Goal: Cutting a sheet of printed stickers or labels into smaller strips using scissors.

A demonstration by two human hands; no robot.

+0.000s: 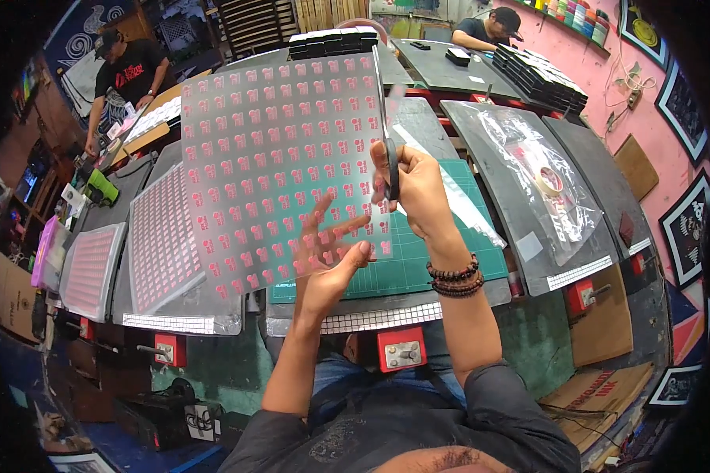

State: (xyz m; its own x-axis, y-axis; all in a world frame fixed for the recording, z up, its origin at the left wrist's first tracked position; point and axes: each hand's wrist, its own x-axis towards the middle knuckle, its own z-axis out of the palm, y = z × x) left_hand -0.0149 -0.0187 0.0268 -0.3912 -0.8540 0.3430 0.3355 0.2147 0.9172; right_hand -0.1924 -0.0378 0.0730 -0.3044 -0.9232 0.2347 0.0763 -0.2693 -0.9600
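Note:
A translucent sheet (pixel 272 169) printed with rows of small pink-red designs is raised in front of me. My left hand (pixel 331 284) grips it near the lower right corner, thumb in front and fingers behind, showing through. In my right hand (pixel 420 185) is a pair of scissors (pixel 394 175) with dark handles. Its blades point away from me along the sheet's right edge; whether they are apart there is hard to make out. Below the sheet lies a green cutting mat (pixel 457 268), with clear strips (pixel 469 209) on its right side.
More printed sheets (pixel 162 236) lie on boards at left. A plastic bag and a tape roll (pixel 548 181) rest on the right board. Stacked black-and-white boxes (pixel 540 75) stand at back right. Two people work at far tables, one left (pixel 130 71), one right (pixel 485 31).

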